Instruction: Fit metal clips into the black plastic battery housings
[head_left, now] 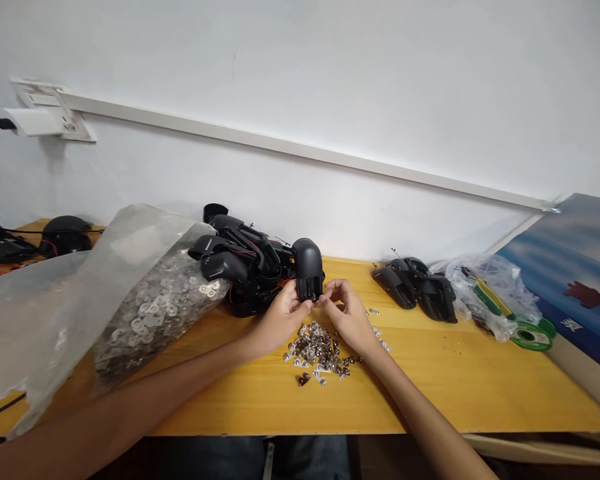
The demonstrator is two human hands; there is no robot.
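My left hand grips the lower end of a black rounded plastic housing, held upright above the wooden table. My right hand meets the housing's bottom edge from the right, fingers pinched there; what they pinch is too small to make out. Under both hands lies a small heap of loose metal contacts.
A pile of black housings with wires sits behind my left hand. A clear bag of metal tabs lies at left. Two more black housings, a plastic bag with a green solder spool and a blue board are at right.
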